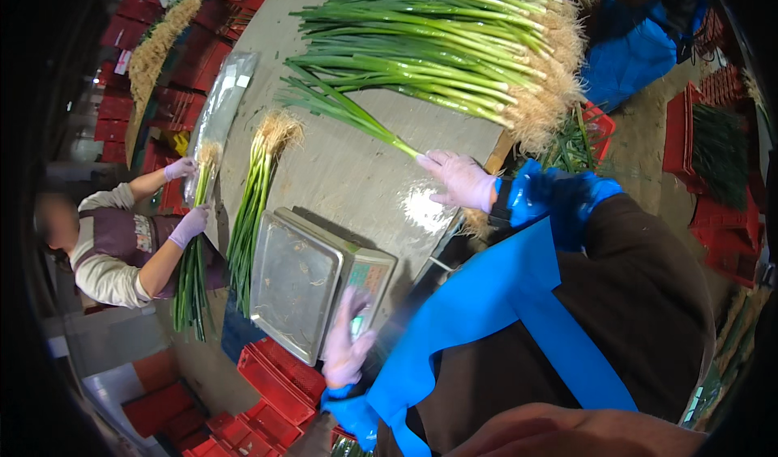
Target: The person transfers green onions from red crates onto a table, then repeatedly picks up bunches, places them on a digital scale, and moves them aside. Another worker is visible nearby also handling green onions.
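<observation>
My right hand (459,177), in a pale glove, grips the pale lower end of a long green onion (358,113). Its leaves stretch away over the grey table (340,147) toward a large pile of green onions (425,50) with bushy roots. My left hand (349,341), gloved too, is held over the near side of a weighing scale (298,281). Its thumb and fingers are spread and hold nothing. The scale's metal pan carries only stray root bits; my hand partly hides its display. Beyond the scale lies a bunch of green onions (252,202), roots pointing away from it.
Across the table, a person (134,238) in gloves holds a bunch of green onions (197,244) by clear plastic bags (225,98). Red crates (285,378) stand below the table's left end. A red crate with leaf scraps (577,141) sits at the right edge.
</observation>
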The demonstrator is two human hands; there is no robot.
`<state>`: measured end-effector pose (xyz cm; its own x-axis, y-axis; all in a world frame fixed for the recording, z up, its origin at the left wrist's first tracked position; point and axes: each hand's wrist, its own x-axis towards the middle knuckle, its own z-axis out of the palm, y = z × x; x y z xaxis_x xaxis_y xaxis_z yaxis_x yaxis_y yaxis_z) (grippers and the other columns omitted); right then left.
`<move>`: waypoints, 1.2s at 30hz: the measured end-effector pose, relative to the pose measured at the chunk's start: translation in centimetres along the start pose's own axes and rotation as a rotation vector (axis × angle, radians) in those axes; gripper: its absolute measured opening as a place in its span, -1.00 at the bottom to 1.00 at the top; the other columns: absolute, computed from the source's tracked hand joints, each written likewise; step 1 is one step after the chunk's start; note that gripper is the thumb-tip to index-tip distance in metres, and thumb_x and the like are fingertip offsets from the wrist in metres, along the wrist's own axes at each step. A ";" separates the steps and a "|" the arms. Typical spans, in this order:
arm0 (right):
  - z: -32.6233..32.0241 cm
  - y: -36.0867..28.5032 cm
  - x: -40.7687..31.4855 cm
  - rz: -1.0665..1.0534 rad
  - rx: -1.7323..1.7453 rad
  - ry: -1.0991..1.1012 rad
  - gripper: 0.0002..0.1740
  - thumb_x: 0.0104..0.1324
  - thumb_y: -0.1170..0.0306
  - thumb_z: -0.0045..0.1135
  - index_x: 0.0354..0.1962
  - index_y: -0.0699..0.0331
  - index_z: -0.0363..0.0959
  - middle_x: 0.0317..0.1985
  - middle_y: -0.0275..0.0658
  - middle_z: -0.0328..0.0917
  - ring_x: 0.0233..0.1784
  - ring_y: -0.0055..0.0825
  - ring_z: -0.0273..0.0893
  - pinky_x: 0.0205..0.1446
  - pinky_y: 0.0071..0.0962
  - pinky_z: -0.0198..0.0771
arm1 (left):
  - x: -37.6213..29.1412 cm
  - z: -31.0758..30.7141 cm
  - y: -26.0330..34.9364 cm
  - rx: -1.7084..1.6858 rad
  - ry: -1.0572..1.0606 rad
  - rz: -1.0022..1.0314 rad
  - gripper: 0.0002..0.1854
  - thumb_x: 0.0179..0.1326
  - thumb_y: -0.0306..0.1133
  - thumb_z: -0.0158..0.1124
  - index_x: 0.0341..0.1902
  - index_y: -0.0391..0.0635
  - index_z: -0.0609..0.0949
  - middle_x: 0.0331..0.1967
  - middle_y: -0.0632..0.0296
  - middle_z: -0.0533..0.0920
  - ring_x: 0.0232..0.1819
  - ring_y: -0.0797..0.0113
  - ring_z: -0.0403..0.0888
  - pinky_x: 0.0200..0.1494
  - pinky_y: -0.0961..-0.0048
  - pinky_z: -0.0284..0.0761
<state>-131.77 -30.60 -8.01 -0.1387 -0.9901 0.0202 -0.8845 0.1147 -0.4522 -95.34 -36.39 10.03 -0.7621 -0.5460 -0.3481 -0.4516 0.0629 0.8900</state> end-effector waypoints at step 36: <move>-5.8 9.5 4.1 0.088 0.835 -0.554 -0.65 0.40 0.17 -0.01 -0.23 0.29 0.59 -0.45 -0.26 0.64 -0.50 -0.46 0.54 -0.43 -0.33 0.44 | 29.3 17.1 -10.8 -1.277 0.038 -0.187 -0.59 0.44 -0.07 0.11 0.06 -0.21 0.48 -0.08 -0.06 0.62 -0.07 -0.03 0.60 0.06 0.03 0.56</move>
<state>-143.37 -33.11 -7.05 0.2259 -0.9033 -0.3648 -0.2558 0.3063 -0.9169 -120.74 -38.79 -14.82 -0.7124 -0.4846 -0.5076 0.2275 -0.8437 0.4862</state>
